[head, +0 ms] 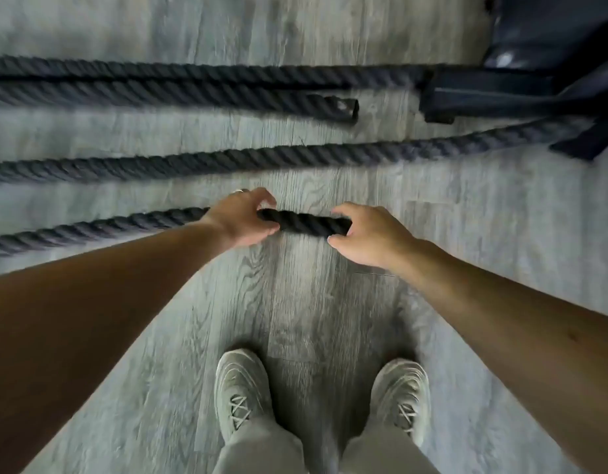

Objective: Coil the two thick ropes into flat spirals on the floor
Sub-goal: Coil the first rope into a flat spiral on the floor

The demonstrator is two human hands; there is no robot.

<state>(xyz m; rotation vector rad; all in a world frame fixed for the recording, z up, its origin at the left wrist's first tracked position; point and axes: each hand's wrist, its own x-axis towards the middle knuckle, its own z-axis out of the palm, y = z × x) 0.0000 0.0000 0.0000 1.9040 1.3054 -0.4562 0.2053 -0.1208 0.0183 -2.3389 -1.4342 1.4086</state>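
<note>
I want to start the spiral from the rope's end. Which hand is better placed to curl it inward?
Right. The right hand pinches the very end of the near rope, so it can likely bend that tip into the first turn. The left hand grips further back, better suited to steadying and feeding the rope.

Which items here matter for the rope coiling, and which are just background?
Job:
- near rope, its end gripped by the left hand and right hand
- middle rope run, lying straight
- two far rope runs, one ending in a capped tip
- wood floor, the coiling surface

Background:
- dark equipment frame, top right
- person's shoes
</note>
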